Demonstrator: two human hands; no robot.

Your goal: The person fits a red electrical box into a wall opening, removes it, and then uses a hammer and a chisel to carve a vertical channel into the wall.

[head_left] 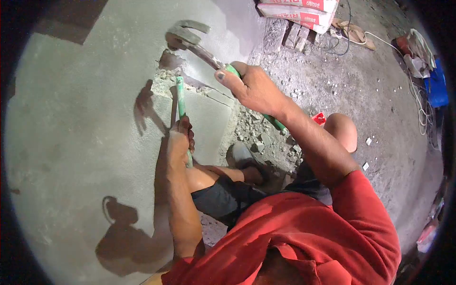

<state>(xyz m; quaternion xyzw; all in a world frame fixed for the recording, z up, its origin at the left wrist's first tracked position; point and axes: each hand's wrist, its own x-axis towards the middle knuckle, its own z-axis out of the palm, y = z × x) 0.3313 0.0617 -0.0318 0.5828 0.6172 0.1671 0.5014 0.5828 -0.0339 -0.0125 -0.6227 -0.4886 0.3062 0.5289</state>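
Observation:
My right hand [254, 88] is closed round the green handle of a claw hammer [202, 52], whose metal head is raised at the upper middle, left of the hand. Lower down, my left hand [181, 135] grips a green chisel [181, 95]. The chisel's upper end rests near a rough broken groove [166, 83] in the smooth grey wall [95, 118]. Whether its tip touches the wall I cannot tell. Above the groove is a dark hole [170, 60]. The hammer head is apart from the chisel.
Broken rubble [261, 137] lies along the wall's foot, beside my shoe [241, 154]. Red and white bags [304, 12] sit on blocks at the top. A small red object [318, 118] is near my knee. White cable [418, 102] and a blue item [436, 85] are at the right.

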